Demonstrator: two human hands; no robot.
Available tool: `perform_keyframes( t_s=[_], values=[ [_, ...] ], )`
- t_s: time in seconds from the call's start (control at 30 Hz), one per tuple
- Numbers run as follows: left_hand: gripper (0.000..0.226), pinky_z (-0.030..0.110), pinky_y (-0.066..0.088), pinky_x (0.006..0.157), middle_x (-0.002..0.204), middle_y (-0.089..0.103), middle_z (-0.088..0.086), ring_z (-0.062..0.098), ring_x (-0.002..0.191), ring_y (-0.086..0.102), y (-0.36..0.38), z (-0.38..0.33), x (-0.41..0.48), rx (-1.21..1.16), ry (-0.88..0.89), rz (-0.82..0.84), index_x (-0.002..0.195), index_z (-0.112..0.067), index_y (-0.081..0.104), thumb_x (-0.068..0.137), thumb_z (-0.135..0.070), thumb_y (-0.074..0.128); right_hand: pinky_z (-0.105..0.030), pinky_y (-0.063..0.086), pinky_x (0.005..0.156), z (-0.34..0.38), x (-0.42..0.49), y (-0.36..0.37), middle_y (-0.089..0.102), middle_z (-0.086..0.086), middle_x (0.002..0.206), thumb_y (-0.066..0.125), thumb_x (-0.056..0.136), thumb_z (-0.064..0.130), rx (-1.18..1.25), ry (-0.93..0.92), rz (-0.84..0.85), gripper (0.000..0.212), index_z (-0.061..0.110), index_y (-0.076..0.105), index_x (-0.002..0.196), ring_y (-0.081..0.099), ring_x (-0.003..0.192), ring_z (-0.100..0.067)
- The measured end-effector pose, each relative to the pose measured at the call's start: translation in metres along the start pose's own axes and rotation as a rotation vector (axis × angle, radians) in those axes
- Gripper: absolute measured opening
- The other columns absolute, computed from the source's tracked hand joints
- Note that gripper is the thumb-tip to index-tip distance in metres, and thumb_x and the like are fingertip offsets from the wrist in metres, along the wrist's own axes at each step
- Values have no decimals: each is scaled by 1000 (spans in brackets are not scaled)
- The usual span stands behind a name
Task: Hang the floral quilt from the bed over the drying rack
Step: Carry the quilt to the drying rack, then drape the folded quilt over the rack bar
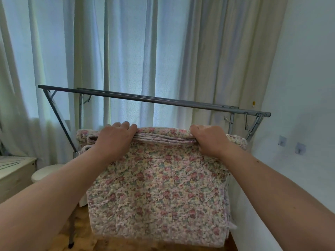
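The floral quilt [159, 187], pink and yellow flowers on a pale ground, hangs folded in several layers in front of me. My left hand [116, 138] grips its top edge on the left and my right hand [210, 139] grips it on the right. The quilt's top edge is held just below the grey metal drying rack [148, 99], whose two long top bars run from upper left to lower right. The quilt hides the rack's lower middle part.
Pale curtains [126, 51] hang right behind the rack. A white wall [308, 87] with two small hooks [300, 148] is on the right. At the lower left stand a light wooden cabinet [16, 176] and a white round stool [47, 173]. The floor is wooden.
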State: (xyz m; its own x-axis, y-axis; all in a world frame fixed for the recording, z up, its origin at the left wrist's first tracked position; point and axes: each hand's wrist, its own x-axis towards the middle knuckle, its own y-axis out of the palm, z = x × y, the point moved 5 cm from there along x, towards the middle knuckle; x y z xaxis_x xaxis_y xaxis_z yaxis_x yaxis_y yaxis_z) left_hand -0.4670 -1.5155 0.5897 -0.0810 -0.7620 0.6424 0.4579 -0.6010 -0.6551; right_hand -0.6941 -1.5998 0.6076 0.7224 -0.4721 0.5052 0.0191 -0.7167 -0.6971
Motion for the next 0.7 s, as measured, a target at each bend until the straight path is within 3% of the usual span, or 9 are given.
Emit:
perform_keyframes(
  t_s=[0.43,0.7],
  values=[
    [28,33,30,58,92,57,10,25,72,52,108,16,117,-57,11,-41,111,-13,46,84,-15,46,-33,31,52,-42,108,100,59,-14,97,51,76,8,21,48,-42,29,8,46,105,59,79,-33],
    [27,31,32,59,92,57,6,20,71,48,170,17,191,-40,-23,-42,113,-16,46,87,-17,42,-34,36,56,-83,183,171,61,-10,100,50,78,17,15,-8,-36,28,13,45,105,61,82,-31]
  ],
)
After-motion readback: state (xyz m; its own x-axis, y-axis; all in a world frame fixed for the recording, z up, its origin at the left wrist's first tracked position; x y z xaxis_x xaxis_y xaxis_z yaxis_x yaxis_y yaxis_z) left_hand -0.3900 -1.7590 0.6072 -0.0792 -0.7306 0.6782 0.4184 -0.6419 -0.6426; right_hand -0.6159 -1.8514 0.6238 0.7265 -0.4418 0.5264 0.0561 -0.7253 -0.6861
